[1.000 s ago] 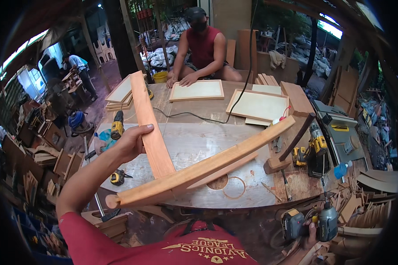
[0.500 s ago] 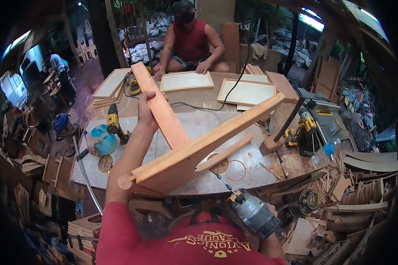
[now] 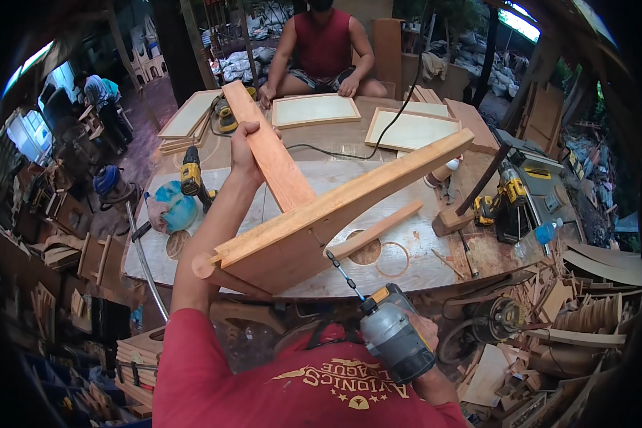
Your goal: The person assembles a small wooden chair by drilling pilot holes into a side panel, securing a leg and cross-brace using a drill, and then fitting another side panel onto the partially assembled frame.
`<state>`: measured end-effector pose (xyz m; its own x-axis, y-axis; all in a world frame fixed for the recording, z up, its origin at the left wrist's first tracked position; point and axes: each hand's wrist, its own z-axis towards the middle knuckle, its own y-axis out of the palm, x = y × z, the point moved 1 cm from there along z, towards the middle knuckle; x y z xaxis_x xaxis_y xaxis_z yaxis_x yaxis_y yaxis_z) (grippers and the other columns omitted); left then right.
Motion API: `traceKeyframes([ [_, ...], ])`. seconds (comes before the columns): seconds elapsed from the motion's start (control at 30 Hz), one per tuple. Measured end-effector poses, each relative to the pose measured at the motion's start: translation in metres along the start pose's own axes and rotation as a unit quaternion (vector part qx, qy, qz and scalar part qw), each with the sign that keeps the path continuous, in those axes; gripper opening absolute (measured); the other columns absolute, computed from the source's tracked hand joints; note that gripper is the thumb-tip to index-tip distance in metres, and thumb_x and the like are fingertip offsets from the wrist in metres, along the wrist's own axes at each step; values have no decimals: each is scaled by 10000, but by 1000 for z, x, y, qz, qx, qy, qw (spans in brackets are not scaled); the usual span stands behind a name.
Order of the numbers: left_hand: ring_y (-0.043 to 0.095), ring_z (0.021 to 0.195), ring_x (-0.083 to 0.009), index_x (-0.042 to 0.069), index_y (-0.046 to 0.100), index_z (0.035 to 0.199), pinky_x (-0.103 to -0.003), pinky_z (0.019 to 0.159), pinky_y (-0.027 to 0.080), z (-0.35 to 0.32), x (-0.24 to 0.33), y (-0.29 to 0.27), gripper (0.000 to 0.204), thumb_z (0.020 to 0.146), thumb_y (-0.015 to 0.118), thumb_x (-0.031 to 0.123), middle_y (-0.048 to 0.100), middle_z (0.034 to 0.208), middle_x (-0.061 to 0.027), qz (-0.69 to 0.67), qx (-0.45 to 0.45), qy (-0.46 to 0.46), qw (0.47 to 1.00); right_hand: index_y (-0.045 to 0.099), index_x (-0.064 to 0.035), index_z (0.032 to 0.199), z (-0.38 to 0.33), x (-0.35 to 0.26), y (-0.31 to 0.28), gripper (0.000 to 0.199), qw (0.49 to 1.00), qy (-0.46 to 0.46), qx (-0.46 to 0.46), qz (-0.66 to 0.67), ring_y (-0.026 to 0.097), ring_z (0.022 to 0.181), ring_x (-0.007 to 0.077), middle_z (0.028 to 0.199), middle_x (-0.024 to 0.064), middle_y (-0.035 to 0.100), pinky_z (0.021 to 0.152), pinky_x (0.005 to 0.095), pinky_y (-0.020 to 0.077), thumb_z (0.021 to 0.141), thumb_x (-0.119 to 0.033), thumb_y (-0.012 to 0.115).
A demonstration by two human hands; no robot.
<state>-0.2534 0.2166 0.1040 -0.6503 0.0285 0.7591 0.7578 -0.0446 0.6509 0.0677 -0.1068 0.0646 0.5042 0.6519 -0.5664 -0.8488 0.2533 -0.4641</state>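
Observation:
My left hand (image 3: 245,151) is closed around a flat upright board (image 3: 267,153) of a wooden frame piece, lifted at a slant over the worktable. Joined to that board is a long rail (image 3: 357,194) with a curved underside. A wider panel (image 3: 282,265) shows beneath the rail, and a rounded wooden end (image 3: 203,266) lies against my left forearm. In my right hand (image 3: 424,332) is a yellow and black cordless driver (image 3: 392,329), its grip mostly hidden behind the tool body. The driver's long bit (image 3: 344,274) points up toward the rail's underside; whether the tip touches wood I cannot tell.
Another person (image 3: 321,46) sits across the worktable (image 3: 214,267), hands by a framed panel (image 3: 316,111). A cordless drill (image 3: 192,175) stands left beside a blue bag (image 3: 172,207). More drills (image 3: 510,187) and a plastic bottle (image 3: 538,237) are at right. A black cable (image 3: 378,143) crosses the table.
The driver has shifted left, bringing its bit tip nearer the panel under the rail. My left hand keeps its hold on the board. The whole view has tilted slightly downward.

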Motion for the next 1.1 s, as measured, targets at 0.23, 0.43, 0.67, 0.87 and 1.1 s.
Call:
traceKeyframes([
  [0.23, 663, 733, -266, -1, 549, 1036, -364, 670, 578, -1, 1, 0, 411, 846, 565, 363, 631, 867, -121, 0, -12, -10, 1000, 717, 2, 1119, 8, 1, 1, 487, 997, 25, -28, 66, 774, 745, 219, 884, 77, 787, 710, 346, 620, 735, -226, 911],
  [0.43, 665, 733, -262, 3, 552, 1030, -361, 668, 578, -1, 0, 0, 406, 843, 570, 363, 635, 872, -120, 3, -4, -5, 1000, 716, 24, 1131, 6, 2, 0, 510, 998, 19, -33, 58, 785, 808, 242, 925, 101, 785, 765, 371, 636, 740, -241, 910],
  [0.67, 657, 721, -258, 5, 543, 1042, -352, 661, 577, -1, 0, 0, 403, 848, 567, 358, 630, 867, -119, -2, -3, -2, 1000, 710, 51, 1144, 9, 4, 2, 532, 997, -4, -44, 67, 788, 863, 281, 1005, 145, 778, 799, 412, 640, 753, -256, 900],
  [0.87, 661, 720, -261, 5, 544, 1040, -357, 658, 581, 0, 0, -1, 400, 850, 565, 357, 633, 869, -119, 8, 3, 10, 1000, 697, 61, 1169, 8, 7, 3, 582, 997, -7, -40, 65, 788, 851, 273, 967, 142, 775, 791, 394, 639, 737, -269, 906],
  [1.1, 667, 715, -260, 8, 552, 1029, -356, 643, 580, 2, 0, -3, 396, 857, 559, 365, 639, 869, -117, 1, 1, 0, 1000, 658, 85, 1222, 6, 3, 1, 612, 995, 17, -59, 82, 777, 936, 356, 1098, 209, 757, 840, 431, 624, 756, -244, 879],
])
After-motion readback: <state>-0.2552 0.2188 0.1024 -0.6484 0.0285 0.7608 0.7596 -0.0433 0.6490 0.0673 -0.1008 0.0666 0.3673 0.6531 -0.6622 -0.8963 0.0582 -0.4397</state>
